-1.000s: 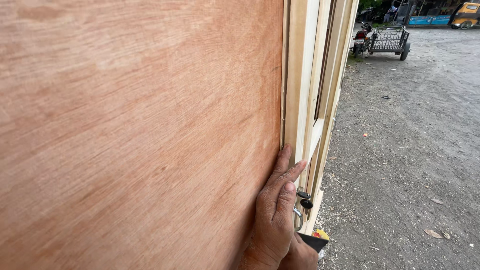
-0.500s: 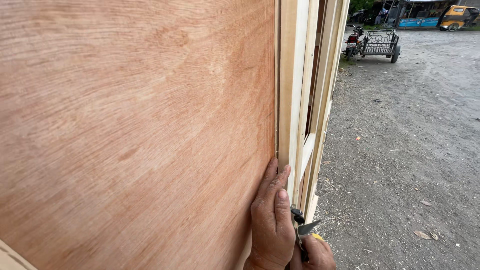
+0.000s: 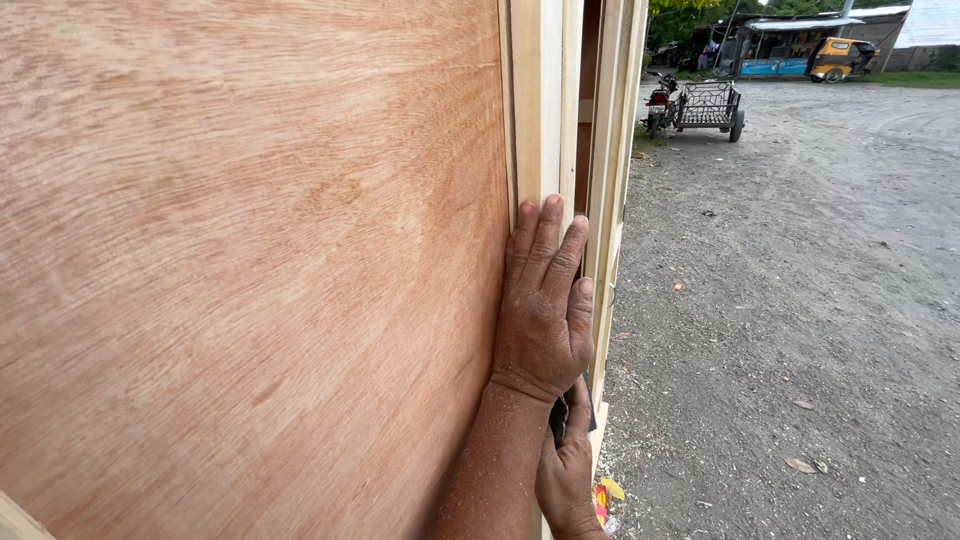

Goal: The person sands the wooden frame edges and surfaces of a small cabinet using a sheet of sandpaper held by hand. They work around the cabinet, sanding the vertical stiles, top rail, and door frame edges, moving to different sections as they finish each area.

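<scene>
- The left hand lies flat, fingers straight and close together, pressed on the right edge of the plywood panel where it meets the pale wooden frame strip; it grips nothing.
- The right hand sits just below the left wrist, curled round a small dark tool (its kind cannot be told, most of it is hidden behind the left hand).
- Risk: the tool's working end points up toward the left palm, so a slip along the seam could jab the hand above it.
- Risk: the flat palm has only friction on the smooth veneer; if pressure eases, the panel edge may spring away from the strip beside the fingers.
- Risk: fingertips rest right at the joint and could be pinched if the panel shifts.
- Yellow and red scraps lie by the right hand on the gravel ground; a parked motorcycle with sidecar stands well beyond both hands.
</scene>
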